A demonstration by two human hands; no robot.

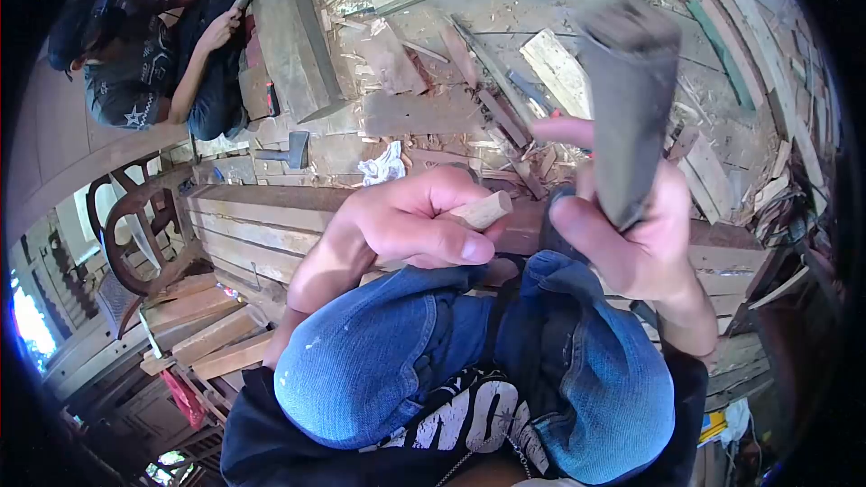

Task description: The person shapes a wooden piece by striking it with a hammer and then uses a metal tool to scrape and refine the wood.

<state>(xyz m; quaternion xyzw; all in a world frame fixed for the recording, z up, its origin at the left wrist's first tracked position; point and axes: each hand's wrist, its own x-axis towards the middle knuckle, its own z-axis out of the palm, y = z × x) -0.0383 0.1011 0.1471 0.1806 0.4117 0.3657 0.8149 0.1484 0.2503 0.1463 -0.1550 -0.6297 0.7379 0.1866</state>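
My left hand (410, 216) is closed around a short pale wooden peg (481, 210), whose round end sticks out past the thumb. To the right, my right hand (645, 239) grips the lower end of a thick grey-brown wooden bar (634, 99). The bar stands nearly upright toward the camera and its blunt far end is blurred. Peg and bar are apart. Both hands are above my knees in blue jeans (370, 361).
Wood offcuts (392, 59) and shavings litter the plank floor ahead. A hatchet (296, 151) and a white crumpled cloth (383, 165) lie beyond my left hand. Another person (149, 63) sits at upper left beside a long timber (289, 36). A carved chair (135, 225) stands at left.
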